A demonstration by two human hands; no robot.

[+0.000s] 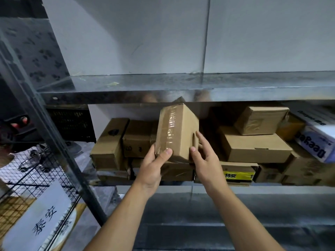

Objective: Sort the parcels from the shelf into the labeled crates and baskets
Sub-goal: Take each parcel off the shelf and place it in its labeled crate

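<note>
Pulling box [178,131] off shelf [181,183] seemed step in hand; left hand [154,165] gripped lower corner, right hand [204,160] pressed side, fingers [203,140] straight. Next: find label, choose matching basket [27,171].

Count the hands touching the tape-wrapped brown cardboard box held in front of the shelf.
2. The left hand grips the tape-wrapped brown cardboard box at its lower left corner; the right hand lies with straight fingers against its lower right side.
</note>
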